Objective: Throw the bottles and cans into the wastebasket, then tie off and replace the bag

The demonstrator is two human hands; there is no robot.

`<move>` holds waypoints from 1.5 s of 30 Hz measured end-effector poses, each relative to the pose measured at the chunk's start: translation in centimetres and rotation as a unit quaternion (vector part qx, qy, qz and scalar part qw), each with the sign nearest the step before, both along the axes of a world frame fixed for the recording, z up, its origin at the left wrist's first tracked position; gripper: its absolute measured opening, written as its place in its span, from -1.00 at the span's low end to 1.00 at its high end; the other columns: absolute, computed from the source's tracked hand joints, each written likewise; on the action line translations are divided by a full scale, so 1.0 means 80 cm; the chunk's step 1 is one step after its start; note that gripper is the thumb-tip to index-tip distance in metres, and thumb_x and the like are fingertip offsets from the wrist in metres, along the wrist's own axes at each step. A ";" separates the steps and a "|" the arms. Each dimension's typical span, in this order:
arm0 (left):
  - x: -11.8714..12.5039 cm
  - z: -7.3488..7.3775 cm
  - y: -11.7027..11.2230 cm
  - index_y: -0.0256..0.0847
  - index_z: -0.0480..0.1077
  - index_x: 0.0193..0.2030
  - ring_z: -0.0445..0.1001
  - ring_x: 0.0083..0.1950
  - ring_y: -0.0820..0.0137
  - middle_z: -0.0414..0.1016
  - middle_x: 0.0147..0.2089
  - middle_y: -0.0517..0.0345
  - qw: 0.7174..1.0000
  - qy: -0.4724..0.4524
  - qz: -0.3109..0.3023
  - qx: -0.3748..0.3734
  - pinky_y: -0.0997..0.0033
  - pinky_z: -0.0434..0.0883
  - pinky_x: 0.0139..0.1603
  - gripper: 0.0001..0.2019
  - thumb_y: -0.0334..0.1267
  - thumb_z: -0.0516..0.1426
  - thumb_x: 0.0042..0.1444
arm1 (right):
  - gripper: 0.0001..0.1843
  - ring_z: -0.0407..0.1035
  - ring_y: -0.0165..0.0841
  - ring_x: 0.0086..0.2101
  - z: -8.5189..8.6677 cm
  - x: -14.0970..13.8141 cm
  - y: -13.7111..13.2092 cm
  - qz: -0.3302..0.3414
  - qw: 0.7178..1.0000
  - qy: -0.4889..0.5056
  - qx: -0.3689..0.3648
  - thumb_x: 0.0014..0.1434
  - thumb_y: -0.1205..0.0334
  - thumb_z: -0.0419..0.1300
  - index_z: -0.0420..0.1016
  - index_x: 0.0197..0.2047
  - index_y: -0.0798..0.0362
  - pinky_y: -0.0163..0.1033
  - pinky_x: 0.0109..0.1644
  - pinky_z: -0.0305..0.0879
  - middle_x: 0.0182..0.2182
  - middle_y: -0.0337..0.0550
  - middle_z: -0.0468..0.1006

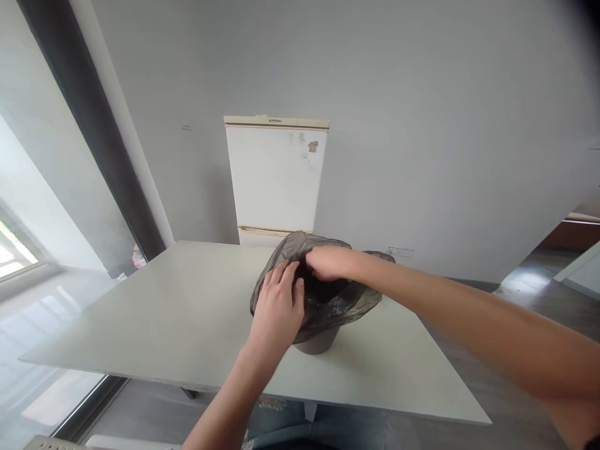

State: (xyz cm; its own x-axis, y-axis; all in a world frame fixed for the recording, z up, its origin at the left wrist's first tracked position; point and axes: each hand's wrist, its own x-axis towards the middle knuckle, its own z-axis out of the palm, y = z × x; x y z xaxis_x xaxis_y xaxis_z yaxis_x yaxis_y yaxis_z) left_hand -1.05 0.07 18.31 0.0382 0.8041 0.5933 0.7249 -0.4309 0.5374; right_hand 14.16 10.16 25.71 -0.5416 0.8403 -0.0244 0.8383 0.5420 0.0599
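Note:
A small grey bin [319, 344] stands on the white table [164, 312], with a dark, half-transparent plastic bag [347, 303] draped over its top. My left hand [279, 303] lies on the near left side of the bag, its fingers curled onto the plastic. My right hand [330, 262] reaches in from the right and closes on the bag's far upper edge. The bin's rim is hidden under the bag.
A white refrigerator [276, 178] stands against the grey wall behind the table. A window and dark frame [94, 125] are on the left. Grey floor and a doorway [562, 275] lie to the right. My legs show under the table's near edge.

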 end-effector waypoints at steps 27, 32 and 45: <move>-0.084 -0.098 0.074 -0.14 0.28 0.41 0.50 0.23 -0.06 0.53 0.27 -0.07 0.951 -0.102 -0.196 -0.214 0.01 0.49 0.20 -0.13 -0.11 0.44 -0.05 | -0.22 0.51 -0.18 -0.22 -0.149 0.214 -0.038 -0.121 0.743 0.587 -0.299 -0.05 0.18 0.53 0.50 0.26 -0.10 -0.09 -0.14 0.45 -0.22 -0.12 0.64; -0.093 -0.101 0.093 -0.23 0.54 -0.01 0.57 -0.13 0.17 0.64 -0.18 0.13 0.966 -0.089 -0.148 -0.191 0.26 0.54 -0.14 -0.67 -0.20 0.29 0.08 | -0.71 0.39 -0.30 -0.33 -0.184 0.205 -0.014 -0.144 0.729 0.627 -0.235 0.00 0.09 0.46 0.65 -0.22 0.04 -0.13 -0.17 0.37 -0.35 -0.15 0.56; -0.083 -0.102 0.035 -0.06 0.13 0.53 0.13 0.56 0.03 0.17 0.55 -0.09 0.987 -0.107 -0.121 -0.025 -0.09 0.17 0.52 -0.45 -0.13 0.00 0.44 | -0.63 0.37 -0.33 -0.35 -0.210 0.160 -0.045 -0.196 0.548 0.770 -0.261 0.07 -0.12 0.46 0.59 -0.20 -0.05 -0.22 -0.24 0.35 -0.31 -0.17 0.55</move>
